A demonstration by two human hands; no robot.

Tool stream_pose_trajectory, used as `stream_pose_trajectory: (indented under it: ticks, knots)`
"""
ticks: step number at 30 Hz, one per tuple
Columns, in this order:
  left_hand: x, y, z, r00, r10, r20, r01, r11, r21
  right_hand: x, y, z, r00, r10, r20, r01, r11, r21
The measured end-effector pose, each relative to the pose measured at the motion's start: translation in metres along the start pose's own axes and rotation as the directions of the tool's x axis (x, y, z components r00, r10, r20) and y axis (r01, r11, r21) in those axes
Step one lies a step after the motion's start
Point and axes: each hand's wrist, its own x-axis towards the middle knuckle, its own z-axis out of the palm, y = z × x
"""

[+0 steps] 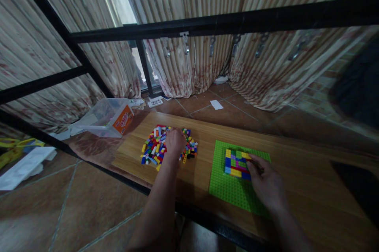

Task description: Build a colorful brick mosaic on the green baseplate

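My left hand (175, 141) reaches down into a spread pile of small toy building bricks (154, 147) of many colours. Its fingertips are hidden behind the hand, so whether they pinch a brick does not show. To the right lies a green studded baseplate (227, 191). On it sits a low, roughly rectangular brick build (236, 164) in blue, yellow, red, green and purple. My right hand (265, 179) is closed at the right side of this build, thumb and fingers curled against its edge and covering that end.
Both brick groups are on a wooden table (204, 133). A clear plastic box (102, 120) with an orange label stands beyond its left end. A dark flat object (355, 185) lies at the right. Black metal bars (207, 25) cross in front of curtains (189, 66).
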Motion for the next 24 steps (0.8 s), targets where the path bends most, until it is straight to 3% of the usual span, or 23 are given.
stream_pose_trajectory:
  ticks: [14, 17, 19, 21, 24]
  knots:
    - [0.001, -0.003, 0.001, 0.997, 0.071, 0.012, -0.07, 0.997, -0.034, 0.0, 0.002, 0.001, 1.0, -0.016, -0.012, 0.016, 0.999, 0.033]
    - [0.002, -0.001, -0.008, 0.999, 0.051, -0.005, -0.051, 0.993, -0.111, 0.0, 0.002, 0.002, 0.999, -0.025, -0.023, 0.026, 0.999, 0.045]
    - [0.001, 0.003, -0.015, 1.0, 0.02, -0.004, -0.021, 0.963, -0.267, 0.001, 0.002, 0.002, 0.998, -0.044, -0.049, 0.047, 0.998, 0.05]
    - [-0.002, 0.012, -0.021, 0.999, 0.012, 0.038, 0.01, 0.851, -0.525, 0.001, 0.0, 0.001, 0.994, -0.054, -0.096, 0.062, 0.995, 0.081]
    - [-0.019, 0.037, -0.023, 0.982, 0.093, 0.165, 0.099, 0.491, -0.865, 0.0, -0.008, -0.002, 0.983, -0.026, -0.184, 0.059, 0.982, 0.178]
